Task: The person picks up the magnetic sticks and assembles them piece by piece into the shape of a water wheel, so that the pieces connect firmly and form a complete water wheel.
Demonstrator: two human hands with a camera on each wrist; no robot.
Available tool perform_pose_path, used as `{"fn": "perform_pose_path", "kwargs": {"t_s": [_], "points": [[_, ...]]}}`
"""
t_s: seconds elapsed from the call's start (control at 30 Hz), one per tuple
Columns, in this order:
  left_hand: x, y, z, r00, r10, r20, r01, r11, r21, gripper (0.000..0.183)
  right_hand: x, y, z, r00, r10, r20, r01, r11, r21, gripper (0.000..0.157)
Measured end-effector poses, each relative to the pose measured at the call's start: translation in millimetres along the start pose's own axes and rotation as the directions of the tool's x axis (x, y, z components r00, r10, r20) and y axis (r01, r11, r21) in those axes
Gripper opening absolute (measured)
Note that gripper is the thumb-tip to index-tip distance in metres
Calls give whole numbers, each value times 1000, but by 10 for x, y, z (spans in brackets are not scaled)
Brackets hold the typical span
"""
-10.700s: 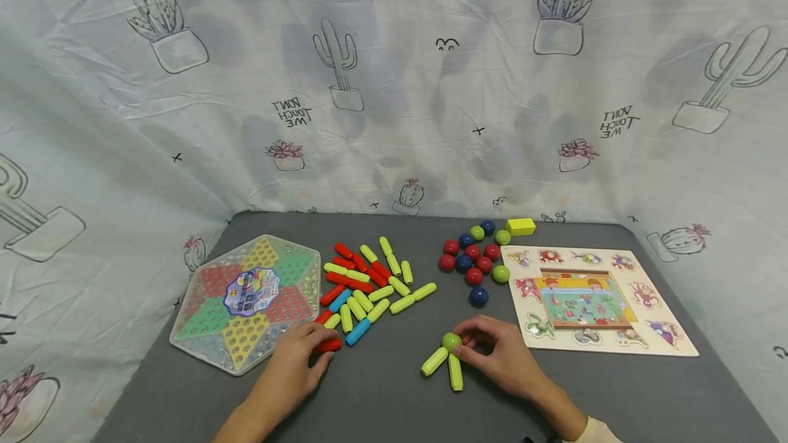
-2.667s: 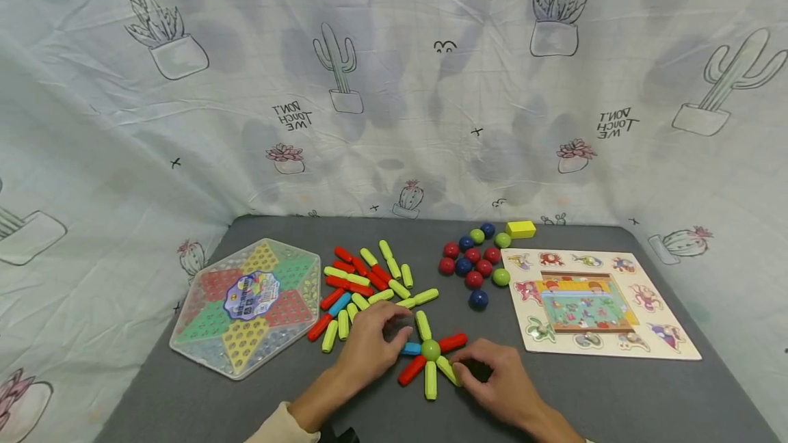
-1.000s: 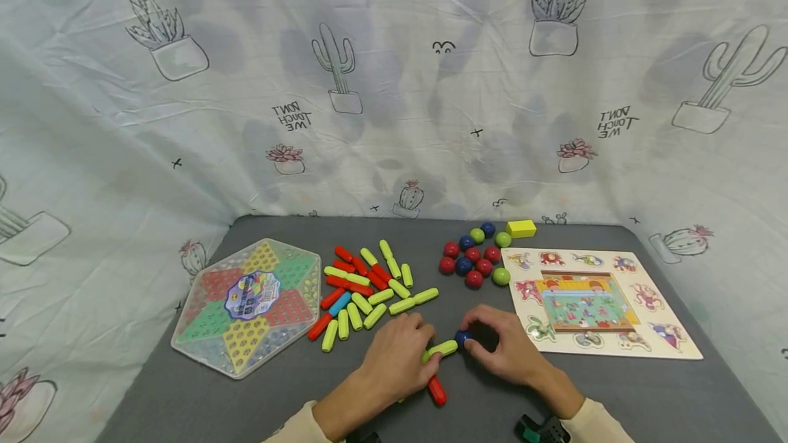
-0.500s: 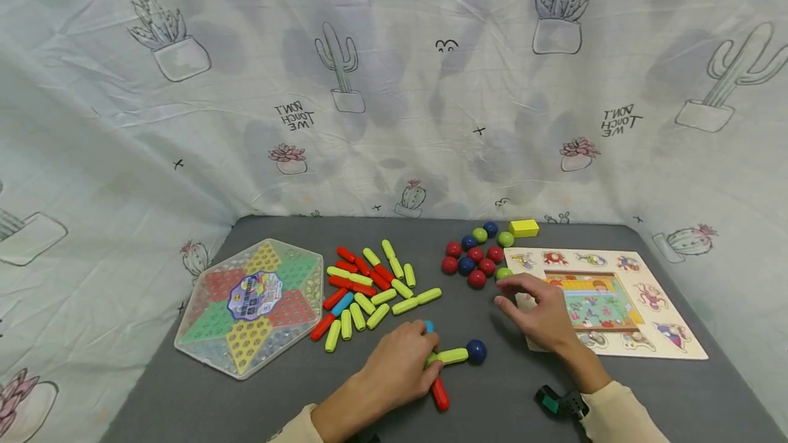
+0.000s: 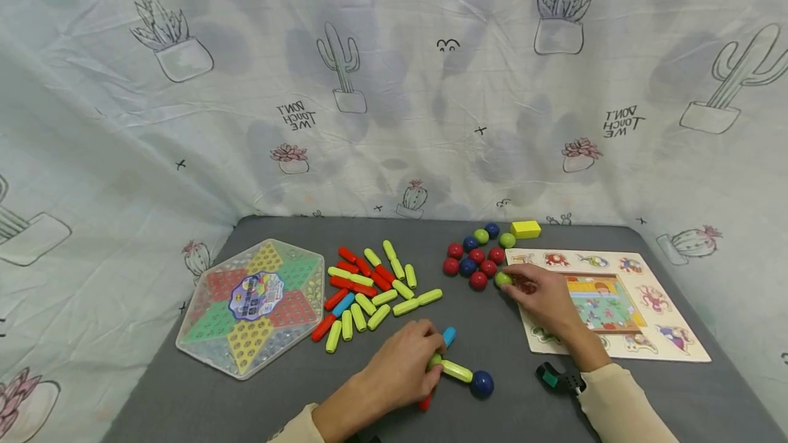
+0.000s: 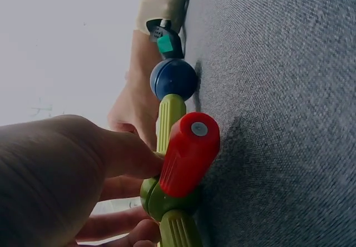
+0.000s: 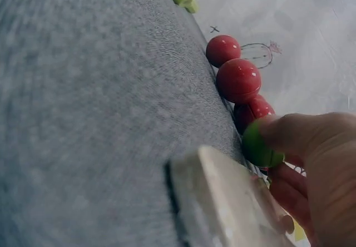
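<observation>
My left hand (image 5: 403,364) grips the green hub ball (image 6: 153,197) of a stick-and-ball star, mostly hidden under the fingers. A red stick (image 6: 192,152) juts from it towards the left wrist camera, and a blue stick (image 5: 449,336) pokes out beyond the knuckles. From the hub a yellow-green stick (image 5: 457,370) reaches a dark blue ball (image 5: 482,383) at its outer end. My right hand (image 5: 544,296) pinches a loose green ball (image 7: 260,144) between thumb and fingers, beside several red balls (image 7: 239,80) and at the animal puzzle board's (image 5: 535,320) left edge.
Several loose red, yellow-green and blue sticks (image 5: 357,289) lie left of centre. A hexagonal game box (image 5: 289,306) is at the far left. Behind the balls sits a yellow block (image 5: 525,229). A printed cloth (image 5: 394,87) hangs behind the table.
My right hand has left the dark blue ball on the stick's end and moved away to take hold of a green ball. The star has turned under my left hand, bringing the blue ball nearer me.
</observation>
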State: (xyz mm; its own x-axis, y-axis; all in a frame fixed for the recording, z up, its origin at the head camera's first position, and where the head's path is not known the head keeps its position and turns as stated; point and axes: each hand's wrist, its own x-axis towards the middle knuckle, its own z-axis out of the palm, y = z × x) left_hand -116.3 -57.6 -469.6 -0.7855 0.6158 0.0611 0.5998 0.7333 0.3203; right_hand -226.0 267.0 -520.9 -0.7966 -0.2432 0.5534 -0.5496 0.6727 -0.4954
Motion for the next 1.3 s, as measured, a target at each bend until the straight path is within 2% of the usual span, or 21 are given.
{"fn": "perform_pose_path", "kwargs": {"t_s": [0.17,0.33,0.43,0.57,0.67,0.8,1.03,1.17,1.3], "points": [[26,0,12,1000,2,-18,-2,1000,8,20,-16,-34,9,994,-105,19,105,994,8,30],[102,-13,77,996,-49,-73,45,998,-49,21,-87,-203,58,976,-205,70,200,977,77,33],[165,2,110,990,-84,-116,81,996,-30,19,-122,-313,113,966,-238,105,225,967,124,35],[232,37,135,983,-119,-140,128,990,54,24,-166,-401,185,958,-242,156,216,962,168,36],[254,46,153,983,-126,-136,139,986,91,29,-185,-431,221,954,-246,174,213,959,188,36],[261,47,162,988,-93,-122,106,988,109,27,-203,-454,238,953,-248,173,212,956,203,35],[260,45,148,992,-43,-117,60,988,142,16,-228,-516,247,939,-226,260,142,941,306,30],[232,13,99,994,-40,-99,51,992,119,20,-235,-515,261,937,-226,266,133,935,329,28],[196,-30,-37,998,-58,-23,59,995,77,20,-239,-530,259,932,-223,285,114,929,352,28]]}}
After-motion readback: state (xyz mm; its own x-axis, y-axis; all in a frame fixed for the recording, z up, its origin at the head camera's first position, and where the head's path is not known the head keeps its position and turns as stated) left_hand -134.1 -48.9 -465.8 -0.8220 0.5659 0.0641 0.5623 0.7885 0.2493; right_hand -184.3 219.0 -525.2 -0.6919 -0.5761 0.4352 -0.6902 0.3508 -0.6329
